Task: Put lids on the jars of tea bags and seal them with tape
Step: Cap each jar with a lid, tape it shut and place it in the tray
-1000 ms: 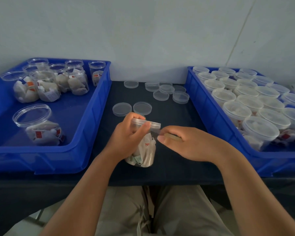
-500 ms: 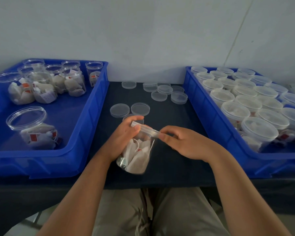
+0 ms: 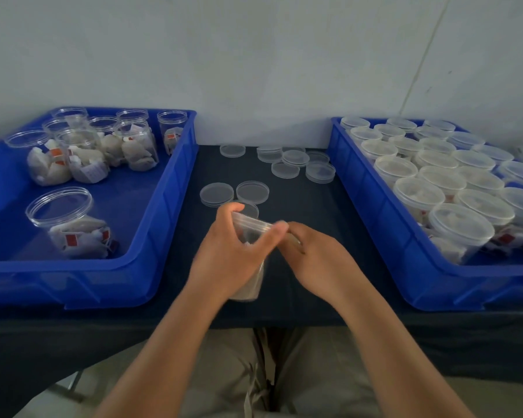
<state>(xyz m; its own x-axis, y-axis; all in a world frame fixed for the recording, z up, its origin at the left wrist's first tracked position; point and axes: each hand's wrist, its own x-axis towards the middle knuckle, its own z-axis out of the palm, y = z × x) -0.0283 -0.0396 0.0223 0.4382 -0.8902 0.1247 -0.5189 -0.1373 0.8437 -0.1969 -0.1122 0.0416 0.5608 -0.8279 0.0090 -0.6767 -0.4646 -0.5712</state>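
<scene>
We have rolled our left hand (image 3: 233, 254) over the tilted jar (image 3: 248, 233), gripping it under its lid (image 3: 251, 221); our right hand (image 3: 317, 260) curls beside the rim, grip unclear. Dark worktop (image 3: 314, 212) stretches right of that hand to the blue bin (image 3: 375, 227).

Clear plastic jar (image 3: 252, 285) of tea bags, clear lid (image 3: 251, 221) on top, slightly tilted, gripped in left hand (image 3: 227, 257).

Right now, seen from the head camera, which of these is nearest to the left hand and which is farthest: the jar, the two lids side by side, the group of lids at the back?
1. The jar: gripped by the left hand, at the middle.
2. The two lids side by side: just beyond the hand.
3. The group of lids: far back, to the right.
</scene>
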